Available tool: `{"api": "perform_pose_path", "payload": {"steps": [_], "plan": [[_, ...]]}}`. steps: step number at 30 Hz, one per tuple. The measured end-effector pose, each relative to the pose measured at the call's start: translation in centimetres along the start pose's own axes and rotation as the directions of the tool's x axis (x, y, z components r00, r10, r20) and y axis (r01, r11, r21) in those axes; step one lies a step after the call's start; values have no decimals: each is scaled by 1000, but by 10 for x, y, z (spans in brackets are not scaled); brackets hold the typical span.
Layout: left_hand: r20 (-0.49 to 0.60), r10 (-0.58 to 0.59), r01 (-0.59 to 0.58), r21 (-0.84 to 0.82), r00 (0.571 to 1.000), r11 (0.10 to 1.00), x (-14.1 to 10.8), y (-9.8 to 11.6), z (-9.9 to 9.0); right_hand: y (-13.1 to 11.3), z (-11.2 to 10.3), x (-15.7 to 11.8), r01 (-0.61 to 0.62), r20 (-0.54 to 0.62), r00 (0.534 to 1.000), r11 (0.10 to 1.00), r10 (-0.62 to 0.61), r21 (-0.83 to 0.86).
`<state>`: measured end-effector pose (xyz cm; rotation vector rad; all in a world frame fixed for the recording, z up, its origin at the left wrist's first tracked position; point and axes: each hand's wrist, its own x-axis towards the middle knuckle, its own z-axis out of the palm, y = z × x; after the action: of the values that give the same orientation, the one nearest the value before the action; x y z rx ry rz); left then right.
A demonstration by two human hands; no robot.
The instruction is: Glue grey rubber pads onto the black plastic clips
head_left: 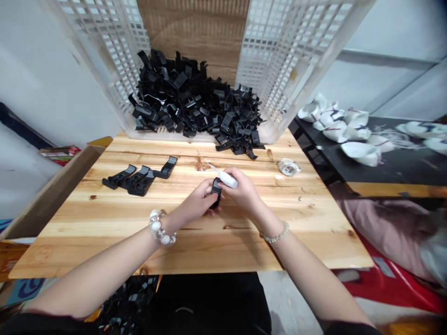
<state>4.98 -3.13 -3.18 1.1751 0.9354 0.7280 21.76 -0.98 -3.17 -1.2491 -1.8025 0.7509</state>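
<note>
My left hand [201, 200] grips a small black plastic clip [216, 190] above the middle of the wooden table. Beside it, my right hand [243, 190] is closed around a small white squeeze bottle [227, 179] with a narrow nozzle pointing up and to the left. Both hands are close together, and the right fingers reach the clip's edge. Several similar black clips [139, 180] lie in a group on the table to the left, one of them [168, 167] slightly apart at the group's right.
A white plastic crate [195, 137] at the table's back holds a heap of black clips [188, 97], some spilling over its front. A tape roll [288, 167] lies on the wooden table [115, 251]. White cup-shaped pieces [359, 152] rest on a dark table at right, near a person's pink-clothed limb [384, 228].
</note>
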Motion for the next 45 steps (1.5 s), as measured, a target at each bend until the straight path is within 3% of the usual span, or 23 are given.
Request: {"api": "perform_pose_path", "payload": {"steps": [10, 19, 45], "plan": [[37, 0, -2, 45, 999, 999, -1, -3, 0, 1, -3, 3, -156, 23, 988, 975, 154, 156], [57, 25, -31, 107, 998, 994, -1, -6, -1, -13, -8, 3, -312, 135, 950, 881, 282, 356], [78, 29, -42, 166, 997, 985, -3, -5, 0, -14, -11, 5, -328, 145, 944, 883, 296, 335]]}}
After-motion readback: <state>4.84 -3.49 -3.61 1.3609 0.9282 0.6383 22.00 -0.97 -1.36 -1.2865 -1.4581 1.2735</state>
